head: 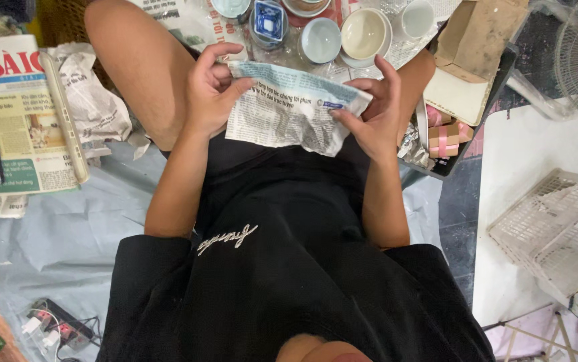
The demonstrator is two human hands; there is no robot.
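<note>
So right now you've got a newspaper sheet (289,110) stretched over your lap, mid-frame. Your left hand (212,87) is pinching its left edge and your right hand (372,114) is pinching the right corner. I can't tell if anything's inside it yet, so I'd say the wrapping has barely begun. Further up, the ceramic cups (362,32) sit bare at top centre, with a newspaper stack (24,121) at upper left.

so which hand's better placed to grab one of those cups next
Right, probably. The right hand pinches the newspaper sheet by its edge just below the cream cup and pale blue cup; the left hand grips the sheet farther from them.
</note>
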